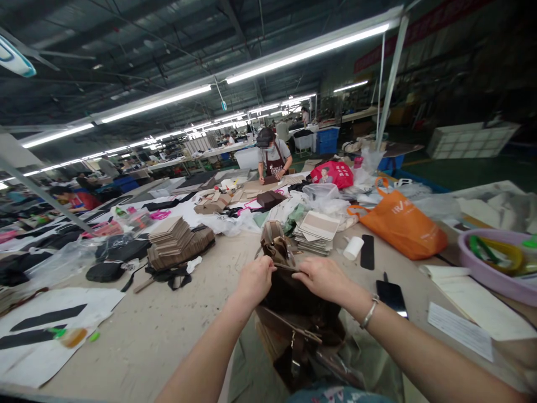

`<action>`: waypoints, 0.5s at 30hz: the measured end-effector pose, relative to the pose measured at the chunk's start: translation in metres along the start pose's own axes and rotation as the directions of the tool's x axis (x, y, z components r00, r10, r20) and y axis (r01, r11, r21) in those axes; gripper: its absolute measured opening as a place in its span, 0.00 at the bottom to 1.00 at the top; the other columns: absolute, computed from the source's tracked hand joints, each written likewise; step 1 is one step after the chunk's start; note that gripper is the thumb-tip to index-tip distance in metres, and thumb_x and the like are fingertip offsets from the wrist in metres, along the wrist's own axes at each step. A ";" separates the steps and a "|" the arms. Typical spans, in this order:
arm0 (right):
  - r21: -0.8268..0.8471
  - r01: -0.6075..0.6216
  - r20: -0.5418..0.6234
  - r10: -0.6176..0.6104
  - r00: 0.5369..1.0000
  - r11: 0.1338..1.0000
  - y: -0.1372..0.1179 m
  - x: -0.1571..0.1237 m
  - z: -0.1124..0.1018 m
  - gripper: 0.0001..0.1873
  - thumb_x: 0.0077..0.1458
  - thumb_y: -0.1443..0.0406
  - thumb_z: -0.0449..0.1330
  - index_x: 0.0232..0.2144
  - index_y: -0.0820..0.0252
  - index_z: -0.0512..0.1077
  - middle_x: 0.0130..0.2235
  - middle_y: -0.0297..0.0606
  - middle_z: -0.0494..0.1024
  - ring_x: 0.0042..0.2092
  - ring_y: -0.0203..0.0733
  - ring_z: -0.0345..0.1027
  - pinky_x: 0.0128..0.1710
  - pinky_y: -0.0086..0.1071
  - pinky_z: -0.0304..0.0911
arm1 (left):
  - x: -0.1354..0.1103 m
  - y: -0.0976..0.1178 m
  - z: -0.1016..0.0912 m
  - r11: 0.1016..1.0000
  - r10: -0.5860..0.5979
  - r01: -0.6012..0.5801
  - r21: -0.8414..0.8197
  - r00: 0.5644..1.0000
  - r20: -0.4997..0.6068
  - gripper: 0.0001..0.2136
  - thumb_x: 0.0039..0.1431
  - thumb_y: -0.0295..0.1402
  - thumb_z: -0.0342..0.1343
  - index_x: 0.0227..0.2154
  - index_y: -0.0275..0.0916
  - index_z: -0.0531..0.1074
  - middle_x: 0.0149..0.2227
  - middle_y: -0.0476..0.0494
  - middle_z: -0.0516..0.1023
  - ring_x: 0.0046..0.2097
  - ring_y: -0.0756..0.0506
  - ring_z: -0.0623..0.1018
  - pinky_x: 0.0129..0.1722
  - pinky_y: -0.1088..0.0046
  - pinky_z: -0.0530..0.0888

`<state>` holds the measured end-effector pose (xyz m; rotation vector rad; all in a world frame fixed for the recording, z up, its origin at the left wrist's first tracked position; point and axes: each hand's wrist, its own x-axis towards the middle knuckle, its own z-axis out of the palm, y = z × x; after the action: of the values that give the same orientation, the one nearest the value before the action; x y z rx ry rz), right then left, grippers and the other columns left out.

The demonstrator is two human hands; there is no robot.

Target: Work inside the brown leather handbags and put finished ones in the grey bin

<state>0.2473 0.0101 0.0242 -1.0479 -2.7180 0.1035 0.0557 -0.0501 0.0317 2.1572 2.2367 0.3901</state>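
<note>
A dark brown handbag (293,302) with metal fittings and straps sits at the near edge of the table, its mouth facing me. My left hand (257,280) pinches the bag's upper rim on the left side. On the right, my right hand (322,278) grips the same rim between thumb and fingers, with a bracelet on that wrist. Between the two hands the edge is stretched taut. Behind it a tan and brown part with metal hardware (274,238) stands up; I cannot tell whether it belongs to this bag. The bag's lower inside is dark.
Stacked brown pieces (176,243) lie to the left, pale flat pieces (316,229) just beyond the bag. Rightward are a white bottle (353,248), a phone (392,298), an orange tote bag (403,224) and a purple basin (482,268). A co-worker (274,157) works across the table.
</note>
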 end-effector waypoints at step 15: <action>-0.056 0.066 0.081 -0.061 0.995 0.996 -0.017 0.031 0.003 0.17 0.59 0.56 0.50 0.32 0.60 0.75 0.34 0.44 0.78 0.38 0.45 0.71 0.36 0.31 0.61 | -0.002 -0.001 0.005 0.998 -0.015 0.016 0.062 1.000 -0.010 0.07 0.62 0.33 0.45 0.35 0.39 0.67 0.32 0.44 0.75 0.38 0.44 0.75 0.33 0.71 0.65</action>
<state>0.2131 0.0189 0.0294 -0.9916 -2.8387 0.0555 0.0553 -0.0513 0.0266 2.1702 2.2989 0.3357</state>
